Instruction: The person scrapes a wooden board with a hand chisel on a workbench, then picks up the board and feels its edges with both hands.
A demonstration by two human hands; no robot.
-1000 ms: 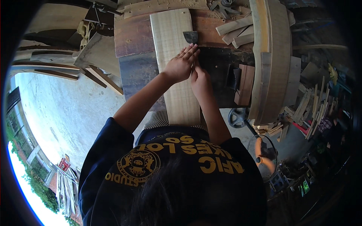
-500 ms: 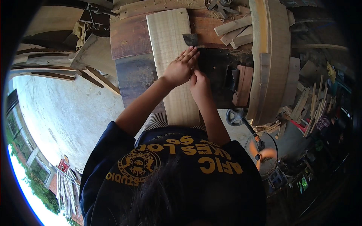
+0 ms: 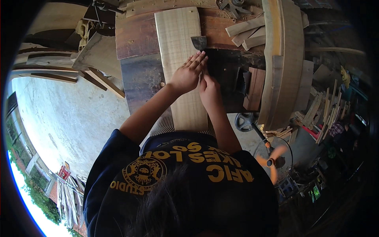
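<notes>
A long pale wooden board [image 3: 179, 31] lies lengthwise on the workbench, its near end reaching my body. At its right edge is a scraper with a dark, wide metal blade [image 3: 199, 42]. My right hand [image 3: 209, 87] is closed around what seems to be the scraper's handle, mostly hidden by my hands. Laid over the tool just behind the blade, my left hand [image 3: 186, 77] has its fingers stretched out and pressed down. The left palm rests over the board.
Short wood offcuts [image 3: 246, 31] lie at the bench's far right, near a dark metal part [image 3: 236, 7]. Long planks [image 3: 276, 67] stand along the right side. A reddish block [image 3: 254, 89] sits on the dark benchtop. Below right, an orange-bladed fan [image 3: 272, 162] stands near a handwheel [image 3: 245, 121].
The hands and scraper have barely shifted, with the blade turned slightly. The board appears a few pixels higher in the picture. The fan blades have turned.
</notes>
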